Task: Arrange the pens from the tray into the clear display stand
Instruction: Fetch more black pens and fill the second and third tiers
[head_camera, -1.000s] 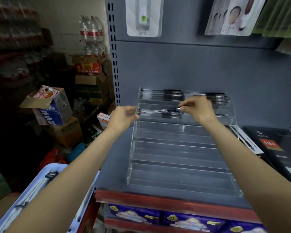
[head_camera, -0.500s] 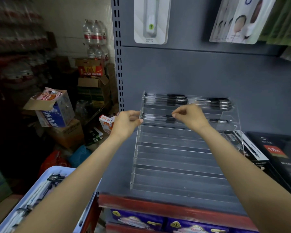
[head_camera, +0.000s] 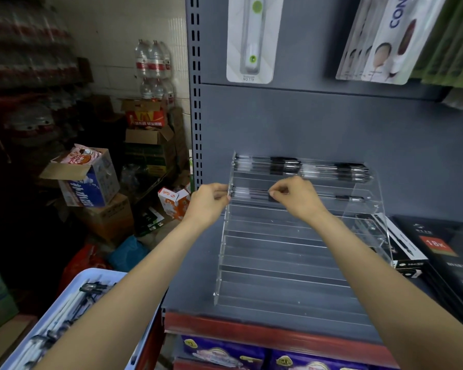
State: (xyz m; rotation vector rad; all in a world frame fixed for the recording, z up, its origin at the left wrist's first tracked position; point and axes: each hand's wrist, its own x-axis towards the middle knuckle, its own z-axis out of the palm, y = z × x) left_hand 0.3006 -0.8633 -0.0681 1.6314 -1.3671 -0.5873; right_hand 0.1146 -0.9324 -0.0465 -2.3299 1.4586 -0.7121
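My right hand point(head_camera: 296, 198) pinches a pen point(head_camera: 251, 194) in the stand's point(head_camera: 278, 263) second row; my left hand point(head_camera: 209, 202), fingers curled, grips the stand's left edge.

Clear display stand point(head_camera: 292, 263) on the grey shelf point(head_camera: 193, 276) carries black-and-clear pens point(head_camera: 300, 166); left of the stand, a white tray point(head_camera: 72, 297); right, black boxes point(head_camera: 452, 252).

The stand point(head_camera: 292, 263) has its lower steps bare and reachable from the front. Pens point(head_camera: 302, 166) fill the top step; black boxes point(head_camera: 439, 252) crowd its right side.
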